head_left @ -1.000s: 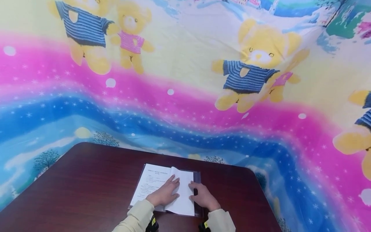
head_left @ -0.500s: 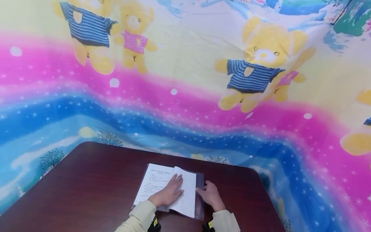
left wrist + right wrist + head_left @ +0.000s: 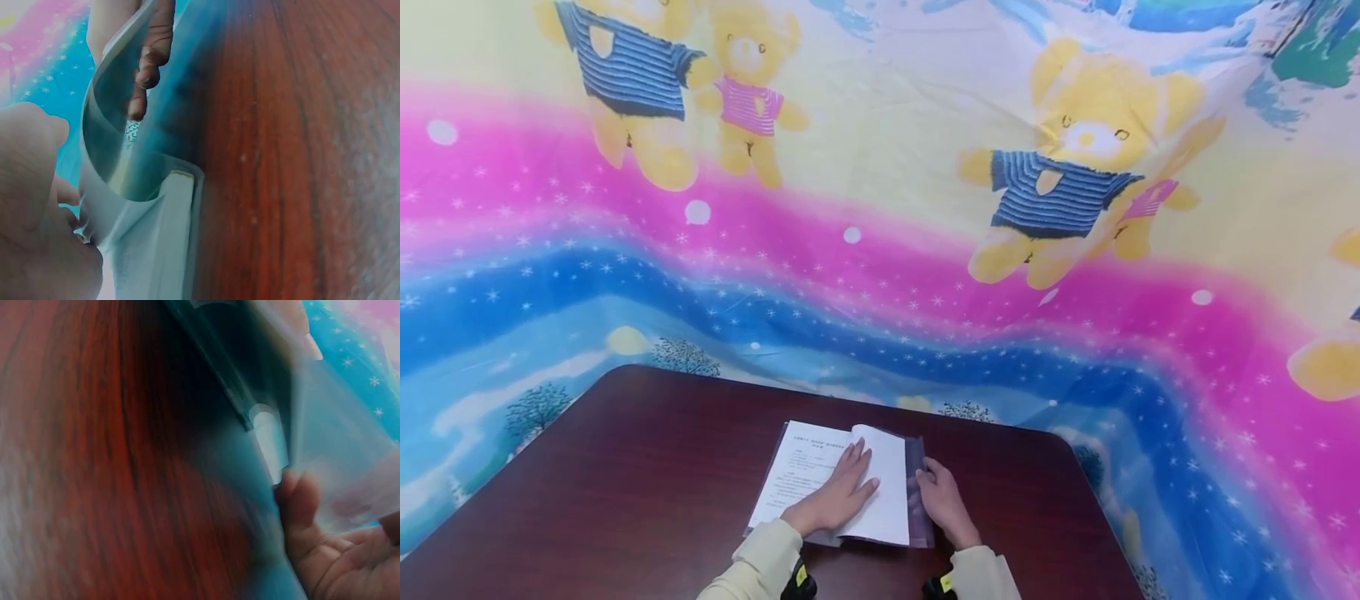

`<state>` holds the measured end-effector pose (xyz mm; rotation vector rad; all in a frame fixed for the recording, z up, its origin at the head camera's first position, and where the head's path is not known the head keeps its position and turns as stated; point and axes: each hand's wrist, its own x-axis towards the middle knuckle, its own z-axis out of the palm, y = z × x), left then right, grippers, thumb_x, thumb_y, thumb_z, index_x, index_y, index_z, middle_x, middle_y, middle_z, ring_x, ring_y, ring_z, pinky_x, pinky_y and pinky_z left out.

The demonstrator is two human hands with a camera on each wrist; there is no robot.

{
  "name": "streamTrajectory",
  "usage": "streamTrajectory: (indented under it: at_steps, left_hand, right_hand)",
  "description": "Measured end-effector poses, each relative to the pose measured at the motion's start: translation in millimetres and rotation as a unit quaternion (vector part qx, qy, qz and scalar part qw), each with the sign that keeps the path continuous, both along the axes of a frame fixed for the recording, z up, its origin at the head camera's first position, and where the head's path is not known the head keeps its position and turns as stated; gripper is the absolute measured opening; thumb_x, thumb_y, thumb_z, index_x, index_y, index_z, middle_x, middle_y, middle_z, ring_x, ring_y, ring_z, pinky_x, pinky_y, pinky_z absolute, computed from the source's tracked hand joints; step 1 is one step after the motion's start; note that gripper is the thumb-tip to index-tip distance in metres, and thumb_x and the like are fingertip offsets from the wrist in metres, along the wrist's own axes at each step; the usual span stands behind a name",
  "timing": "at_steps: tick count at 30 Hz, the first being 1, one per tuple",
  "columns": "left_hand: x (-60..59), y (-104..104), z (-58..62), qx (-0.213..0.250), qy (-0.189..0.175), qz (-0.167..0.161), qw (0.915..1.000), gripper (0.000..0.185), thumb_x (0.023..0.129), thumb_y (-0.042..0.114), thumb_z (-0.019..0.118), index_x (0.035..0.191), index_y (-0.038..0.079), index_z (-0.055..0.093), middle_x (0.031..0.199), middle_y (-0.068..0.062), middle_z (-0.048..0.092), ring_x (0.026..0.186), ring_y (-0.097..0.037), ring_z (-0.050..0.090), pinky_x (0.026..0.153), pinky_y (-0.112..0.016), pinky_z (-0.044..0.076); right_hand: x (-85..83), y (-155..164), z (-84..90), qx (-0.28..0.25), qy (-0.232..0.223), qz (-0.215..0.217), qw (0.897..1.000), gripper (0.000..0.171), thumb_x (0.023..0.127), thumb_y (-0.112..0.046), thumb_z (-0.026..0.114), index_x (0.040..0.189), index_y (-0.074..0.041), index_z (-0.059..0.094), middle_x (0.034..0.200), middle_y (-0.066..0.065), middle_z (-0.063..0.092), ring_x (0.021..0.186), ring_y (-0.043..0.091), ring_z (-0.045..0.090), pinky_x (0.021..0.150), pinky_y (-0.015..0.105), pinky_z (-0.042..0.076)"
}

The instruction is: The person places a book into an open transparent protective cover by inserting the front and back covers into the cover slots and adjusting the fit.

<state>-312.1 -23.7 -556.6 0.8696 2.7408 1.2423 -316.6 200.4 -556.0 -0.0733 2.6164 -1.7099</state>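
Note:
An open booklet lies on the table, with a printed page (image 3: 790, 487) on its left side and a blank white leaf (image 3: 889, 487) on its right. My left hand (image 3: 835, 498) rests across the blank leaf near the fold, fingers spread and fairly straight. From the left wrist view, the leaf (image 3: 87, 150) curves up off the thick stack of pages (image 3: 156, 250). Beyond the leaf's right edge, my right hand (image 3: 946, 502) pinches the edge of a clear plastic cover (image 3: 921, 517). In the right wrist view, the clear sheet (image 3: 340, 434) stands raised, my fingers partly visible through it.
The dark reddish-brown table (image 3: 647, 492) extends around the booklet, its far edge close to a printed curtain (image 3: 880, 283) with teddy bears and snowflakes. Black bands with yellow marks (image 3: 797, 579) show at both wrists, below pale sleeves.
My right hand has moved right, from the white leaf's edge to the clear cover, and now holds that cover's edge. The left hand stays on the leaf. The head view has shifted slightly.

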Motion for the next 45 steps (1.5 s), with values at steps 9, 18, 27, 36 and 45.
streamTrajectory:
  at_steps: [9, 18, 27, 36, 45]
  left_hand:
    - [5.0, -5.2, 8.4, 0.015, 0.012, 0.005, 0.9998, 0.067, 0.109, 0.034, 0.041, 0.155, -0.013, 0.026, 0.167, -0.029, 0.011, 0.154, -0.048, 0.009, 0.123, -0.062, 0.013]
    - [8.1, -10.7, 18.0, 0.041, 0.060, 0.017, 0.9972, 0.057, 0.110, 0.035, 0.042, 0.154, -0.002, 0.039, 0.167, -0.017, 0.025, 0.155, -0.040, 0.016, 0.122, -0.060, 0.022]
    - [17.0, -15.7, 41.4, 0.091, 0.064, 0.044, 0.9928, 0.047, 0.107, 0.034, 0.052, 0.144, 0.005, 0.057, 0.158, -0.015, 0.044, 0.146, -0.039, 0.040, 0.114, -0.061, 0.037]
    - [21.6, -24.8, 60.6, 0.092, 0.059, 0.078, 0.9910, 0.058, 0.102, 0.045, 0.057, 0.145, 0.005, 0.056, 0.154, -0.021, 0.047, 0.142, -0.042, 0.044, 0.112, -0.062, 0.039]
    - [26.3, -43.1, 70.2, 0.113, 0.011, 0.126, 0.9854, 0.070, 0.101, 0.049, 0.058, 0.149, -0.001, 0.047, 0.149, -0.022, 0.051, 0.134, -0.042, 0.053, 0.104, -0.061, 0.047]
  right_hand:
    - [0.0, -16.4, 14.1, -0.029, 0.032, -0.036, 0.998, 0.055, 0.108, -0.016, 0.041, 0.155, 0.010, 0.028, 0.121, 0.025, 0.065, 0.079, 0.022, 0.065, 0.074, 0.038, 0.058]
    - [-1.1, -33.3, 24.4, -0.076, 0.044, 0.032, 0.996, 0.053, 0.109, -0.012, 0.038, 0.156, 0.009, 0.027, 0.113, 0.021, 0.067, 0.068, 0.018, 0.065, 0.062, 0.035, 0.059]
    - [-1.2, -60.1, 35.6, -0.095, 0.109, 0.054, 0.988, 0.045, 0.111, -0.019, 0.043, 0.150, 0.002, 0.046, 0.138, 0.026, 0.059, 0.108, 0.026, 0.068, 0.089, 0.038, 0.059]
    - [-2.4, -87.1, 39.5, -0.101, 0.143, 0.087, 0.981, 0.048, 0.111, -0.033, 0.041, 0.145, -0.002, 0.055, 0.145, 0.021, 0.057, 0.129, 0.038, 0.058, 0.100, 0.048, 0.055]
    - [-1.4, -108.0, 35.6, -0.112, 0.096, 0.123, 0.981, 0.056, 0.112, -0.039, 0.035, 0.143, 0.003, 0.055, 0.139, 0.026, 0.059, 0.104, 0.027, 0.069, 0.080, 0.045, 0.062]
